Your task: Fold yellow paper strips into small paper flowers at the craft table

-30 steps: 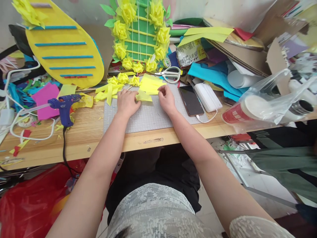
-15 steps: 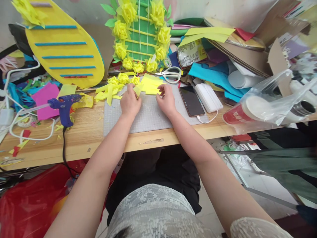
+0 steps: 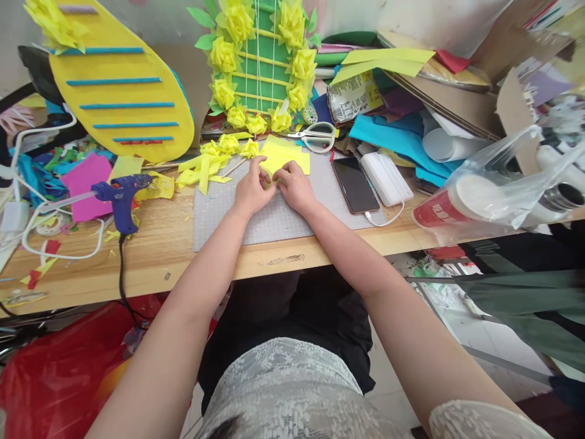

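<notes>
My left hand (image 3: 253, 188) and my right hand (image 3: 295, 186) meet over a grey cutting mat (image 3: 274, 210). Both pinch a small yellow paper piece (image 3: 273, 178) between their fingertips. Just beyond the fingers lies a stack of yellow paper squares (image 3: 286, 160). Yellow paper strips (image 3: 201, 169) and small yellow paper flowers (image 3: 228, 145) lie to the left of the stack.
A blue glue gun (image 3: 119, 194) rests on the wooden table (image 3: 150, 256) at left. White scissors (image 3: 315, 135), a dark phone (image 3: 353, 185) and a white power bank (image 3: 386, 178) sit to the right. A green board with yellow flowers (image 3: 260, 61) stands behind.
My hands have come together at the mat's middle. The left hand lifted the yellow piece off the mat and the right hand moved left to join it.
</notes>
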### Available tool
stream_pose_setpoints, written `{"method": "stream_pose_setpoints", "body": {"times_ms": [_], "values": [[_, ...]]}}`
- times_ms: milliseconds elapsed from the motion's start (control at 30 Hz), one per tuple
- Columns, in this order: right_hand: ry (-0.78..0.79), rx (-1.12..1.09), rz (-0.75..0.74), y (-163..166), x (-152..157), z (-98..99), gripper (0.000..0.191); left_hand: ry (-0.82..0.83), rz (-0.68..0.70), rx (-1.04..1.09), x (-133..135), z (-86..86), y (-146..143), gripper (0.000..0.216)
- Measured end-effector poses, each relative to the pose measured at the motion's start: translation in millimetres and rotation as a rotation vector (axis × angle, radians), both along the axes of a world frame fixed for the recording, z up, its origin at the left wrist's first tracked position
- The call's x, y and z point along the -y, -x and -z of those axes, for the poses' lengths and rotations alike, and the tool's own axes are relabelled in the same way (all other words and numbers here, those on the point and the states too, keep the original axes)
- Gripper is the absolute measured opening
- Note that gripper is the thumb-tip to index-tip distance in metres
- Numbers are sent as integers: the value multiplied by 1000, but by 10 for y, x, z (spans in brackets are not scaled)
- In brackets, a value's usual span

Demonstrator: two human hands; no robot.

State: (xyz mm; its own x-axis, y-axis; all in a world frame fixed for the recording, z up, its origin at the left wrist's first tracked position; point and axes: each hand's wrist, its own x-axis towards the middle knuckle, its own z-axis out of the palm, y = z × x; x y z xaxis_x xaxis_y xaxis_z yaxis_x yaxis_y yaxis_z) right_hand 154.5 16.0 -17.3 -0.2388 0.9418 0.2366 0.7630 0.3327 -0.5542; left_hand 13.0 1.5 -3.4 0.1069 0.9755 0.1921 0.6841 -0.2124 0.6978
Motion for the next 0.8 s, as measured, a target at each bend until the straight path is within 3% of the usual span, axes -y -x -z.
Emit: {"method": "stream_pose_setpoints", "body": {"times_ms": [133, 300, 400, 533, 633, 800], "values": [[-52, -93, -4, -76, -71, 83, 26, -43, -13, 33, -35, -2, 208, 51], [-70, -81, 29, -123, -66, 70, 32, 8, 31, -43, -104, 4, 371, 59], [-120, -7, -75, -113, 15, -13, 37, 31, 32, -88, -105, 8, 365, 61], [-173, 97, -265, -116, 100, -93, 25, 9, -1, -97, -84, 8, 322, 57], [-176, 122, -267, -130, 97, -100, 18, -19, 26, -109, -76, -7, 304, 46], [-138, 113, -201, -132, 40, -73, 25, -81, 120, -209, -76, -43, 291, 10]]}}
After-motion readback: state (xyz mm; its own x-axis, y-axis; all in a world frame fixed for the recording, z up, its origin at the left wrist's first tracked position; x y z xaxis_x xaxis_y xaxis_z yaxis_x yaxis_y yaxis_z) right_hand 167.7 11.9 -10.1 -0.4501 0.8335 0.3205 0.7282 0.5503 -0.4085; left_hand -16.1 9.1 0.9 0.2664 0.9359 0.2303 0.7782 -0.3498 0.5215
